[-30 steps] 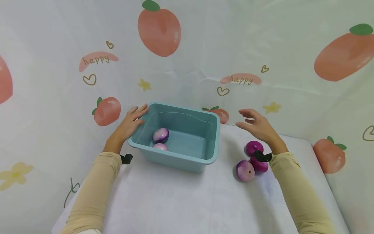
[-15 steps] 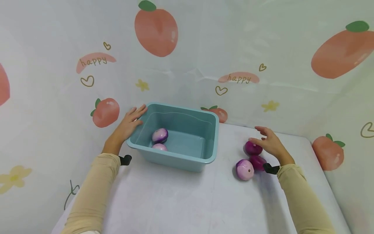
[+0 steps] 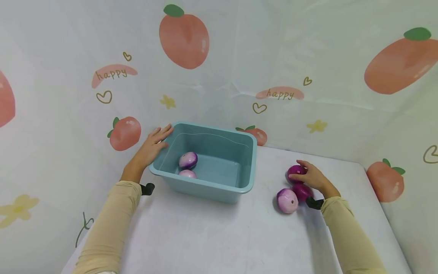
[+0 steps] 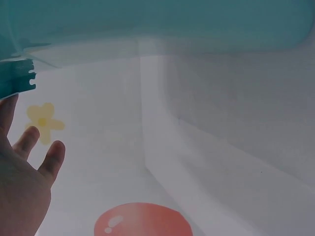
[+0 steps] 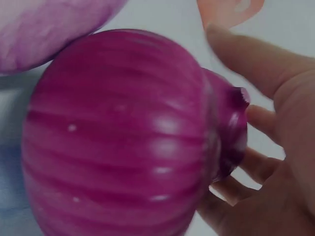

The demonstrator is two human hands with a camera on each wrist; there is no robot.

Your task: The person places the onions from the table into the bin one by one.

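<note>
My left hand [image 3: 148, 150] rests on the left rim of a blue-green plastic tub [image 3: 205, 185], fingers extended. Two purple-and-white onions [image 3: 188, 160] lie inside the tub at its left end. On the right, my right hand [image 3: 315, 178] reaches around the farthest magenta onion [image 3: 294, 170], thumb on the near side and fingers beyond. The right wrist view shows a gap between the thumb [image 5: 261, 61] and that onion [image 5: 231, 123]. A second magenta onion [image 3: 301, 192] sits just nearer, close beneath the hand, beside a pale purple onion [image 3: 287, 201].
A white cloth covers the table [image 3: 212, 236]. Behind it hangs a white backdrop [image 3: 219, 76] printed with peaches, hearts and flowers, close behind the tub. Dark straps [image 3: 147, 189] sit at both wrists.
My right hand has gone right and down from above the table to the far magenta onion, its fingers now around it. My left hand and the tub stay in place.
</note>
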